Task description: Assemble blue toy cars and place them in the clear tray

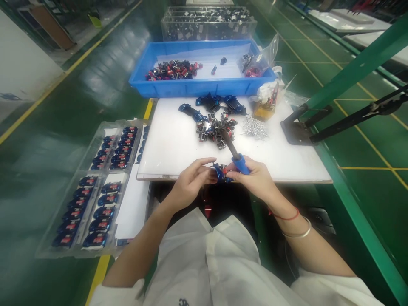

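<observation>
Clear plastic tray at left: rows of blue parts already packed. Left hand fingers pinched a blue-and-red part at the table edge; right hand clenched a blue-handled screwdriver. Loose pieces remained heaped.

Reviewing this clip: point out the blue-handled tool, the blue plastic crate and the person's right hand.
Blue-handled tool (241, 165): head view, point on the blue handle.
Blue plastic crate (204, 88): head view, point on the front wall.
Right hand (255, 180): head view, point on the back of the hand.
</observation>
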### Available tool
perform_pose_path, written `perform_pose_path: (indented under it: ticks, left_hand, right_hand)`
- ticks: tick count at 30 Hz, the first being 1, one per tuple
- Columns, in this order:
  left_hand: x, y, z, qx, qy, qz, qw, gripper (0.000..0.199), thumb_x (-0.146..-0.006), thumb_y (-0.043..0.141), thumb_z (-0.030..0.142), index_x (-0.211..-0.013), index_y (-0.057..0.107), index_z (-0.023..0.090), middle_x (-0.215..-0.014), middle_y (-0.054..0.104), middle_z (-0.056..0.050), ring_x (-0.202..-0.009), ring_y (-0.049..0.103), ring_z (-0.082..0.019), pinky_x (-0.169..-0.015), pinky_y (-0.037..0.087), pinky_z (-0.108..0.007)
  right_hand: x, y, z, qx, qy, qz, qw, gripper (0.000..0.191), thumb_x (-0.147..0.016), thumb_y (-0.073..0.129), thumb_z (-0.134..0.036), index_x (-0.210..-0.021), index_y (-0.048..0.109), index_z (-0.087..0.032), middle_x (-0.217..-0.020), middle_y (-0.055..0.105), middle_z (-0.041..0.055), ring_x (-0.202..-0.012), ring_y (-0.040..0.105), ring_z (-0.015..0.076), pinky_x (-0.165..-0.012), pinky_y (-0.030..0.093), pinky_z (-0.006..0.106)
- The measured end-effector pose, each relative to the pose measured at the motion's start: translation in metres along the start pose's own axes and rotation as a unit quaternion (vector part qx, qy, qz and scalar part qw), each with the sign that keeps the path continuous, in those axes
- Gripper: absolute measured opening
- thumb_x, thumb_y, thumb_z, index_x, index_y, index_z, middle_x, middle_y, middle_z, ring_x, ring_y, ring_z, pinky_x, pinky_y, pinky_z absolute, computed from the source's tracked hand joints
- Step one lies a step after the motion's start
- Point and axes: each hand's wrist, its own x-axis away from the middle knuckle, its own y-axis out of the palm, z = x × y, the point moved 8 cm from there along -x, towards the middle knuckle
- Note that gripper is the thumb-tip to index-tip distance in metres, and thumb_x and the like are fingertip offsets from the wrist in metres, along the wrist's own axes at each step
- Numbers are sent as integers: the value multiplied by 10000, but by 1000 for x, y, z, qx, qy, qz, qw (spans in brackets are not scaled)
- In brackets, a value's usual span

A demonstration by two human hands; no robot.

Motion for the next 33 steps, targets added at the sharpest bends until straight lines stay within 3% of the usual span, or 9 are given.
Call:
perform_pose_path:
  ticks: [5, 12, 16, 19, 21, 23, 26, 30, 33]
  left_hand:
    - [-8, -6, 2, -70, 10, 15, 997, 369, -763, 762, 213, -1121, 669, 222, -848, 694, -4, -776, 662, -142, -722, 538, -258]
    - [-16, -5, 17, -143, 101, 9, 985, 239, -725, 816, 246, -957, 762, 227, -944, 679, -32, -867, 629, -167, -791, 519, -298]
    - [-19, -5, 7, -77, 55, 10, 995, 252, -753, 799, 331, -949, 740, 183, -952, 699, -47, -901, 653, -203, -839, 534, -352]
    - [-22, -11, -2, -59, 8, 58, 997, 328, -748, 797, 393, -964, 706, 162, -915, 716, -37, -887, 666, -213, -833, 538, -357]
    - [-23, -15, -6, -71, -2, 99, 993, 351, -743, 797, 421, -952, 687, 160, -880, 717, -31, -862, 669, -209, -803, 538, -341]
    - [-24, -15, -9, -64, -5, 122, 990, 365, -736, 800, 430, -947, 675, 160, -867, 718, -32, -846, 673, -205, -787, 539, -334]
    - [-28, -7, -14, 1, -4, 116, 993, 374, -728, 810, 411, -967, 668, 161, -906, 726, -41, -854, 680, -194, -787, 545, -323]
    - [-32, -3, -20, 91, -22, 95, 991, 345, -755, 783, 400, -972, 668, 158, -929, 721, -47, -828, 681, -171, -741, 566, -298]
    - [-35, -8, -20, 91, -36, 81, 992, 306, -774, 766, 380, -965, 679, 157, -972, 729, -56, -856, 691, -170, -767, 584, -299]
  right_hand:
    - [1, 9, -6, -28, 54, -42, 997, 222, -699, 786, -423, -742, 752, -208, -770, 670, 27, -698, 617, 206, -684, 524, 360]
    - [0, 25, 0, -127, 137, -65, 980, 214, -630, 788, -379, -702, 718, -190, -587, 557, -28, -521, 466, 120, -509, 402, 267]
    - [0, 26, 8, -138, 174, -62, 973, 348, -629, 804, -477, -762, 717, -168, -521, 470, -54, -437, 335, 79, -404, 245, 227]
    - [2, 19, 13, -150, 188, -38, 970, 479, -683, 762, -574, -906, 720, -151, -506, 437, -72, -386, 279, 65, -368, 180, 221]
    - [2, 13, 15, -141, 176, -17, 974, 511, -692, 756, -572, -977, 715, -150, -545, 499, -53, -384, 307, 70, -364, 201, 228]
    - [1, 7, 13, -112, 148, 7, 983, 459, -679, 772, -515, -962, 722, -157, -605, 573, -19, -443, 421, 102, -402, 297, 243]
    - [-3, 1, 10, -79, 121, 47, 988, 344, -674, 763, -445, -876, 728, -169, -620, 606, -1, -567, 546, 160, -511, 416, 278]
    - [-9, -2, 9, -65, 129, 48, 988, 308, -667, 755, -412, -856, 737, -170, -578, 582, -16, -542, 535, 159, -532, 434, 293]
    - [-16, -4, 8, -62, 128, 31, 989, 297, -656, 769, -407, -839, 744, -175, -600, 598, -8, -540, 527, 152, -546, 450, 296]
